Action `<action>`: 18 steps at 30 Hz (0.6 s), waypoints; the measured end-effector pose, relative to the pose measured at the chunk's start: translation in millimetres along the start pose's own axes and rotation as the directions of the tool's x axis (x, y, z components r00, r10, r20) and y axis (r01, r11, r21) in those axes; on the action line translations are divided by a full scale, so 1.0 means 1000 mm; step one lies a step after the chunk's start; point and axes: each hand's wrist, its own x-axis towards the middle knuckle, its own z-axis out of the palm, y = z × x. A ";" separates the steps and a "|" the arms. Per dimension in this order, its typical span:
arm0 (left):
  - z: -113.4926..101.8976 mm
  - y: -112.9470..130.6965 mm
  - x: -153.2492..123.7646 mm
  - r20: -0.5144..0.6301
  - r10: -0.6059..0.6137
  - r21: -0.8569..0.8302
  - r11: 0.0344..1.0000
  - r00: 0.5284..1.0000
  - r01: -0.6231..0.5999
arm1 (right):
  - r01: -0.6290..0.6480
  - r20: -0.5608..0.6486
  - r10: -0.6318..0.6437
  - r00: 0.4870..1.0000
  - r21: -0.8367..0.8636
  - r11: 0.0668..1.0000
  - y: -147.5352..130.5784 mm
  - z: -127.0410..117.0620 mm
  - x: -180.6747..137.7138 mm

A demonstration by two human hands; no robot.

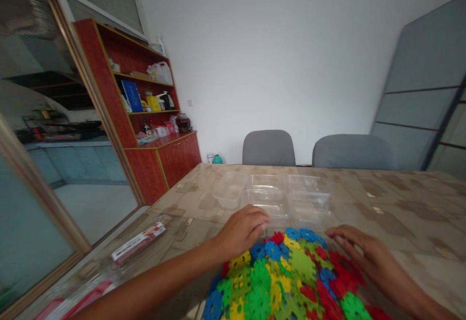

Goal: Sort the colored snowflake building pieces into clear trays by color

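A pile of flat, notched plastic building discs in red, blue, yellow and green fills the table in front of me. At its far left edge is my left hand, fingers curled together and pointing down; whatever they may hold is hidden. My right hand lies along the pile's right side with fingers stretched out, close to some red discs, and nothing shows in it. Beyond the pile stand clear plastic containers, among them a rounded one at the left and a divided one at the right.
A long narrow printed box and red items in clear wrapping lie on the left of the patterned table. Two grey chairs stand at the far side. A red-brown cabinet is back left, by a glass partition.
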 end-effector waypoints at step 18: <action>0.031 0.011 -0.058 0.121 -0.044 -0.234 0.970 0.992 0.071 | -0.111 0.124 0.110 0.986 0.007 0.994 -0.031 0.036 -0.036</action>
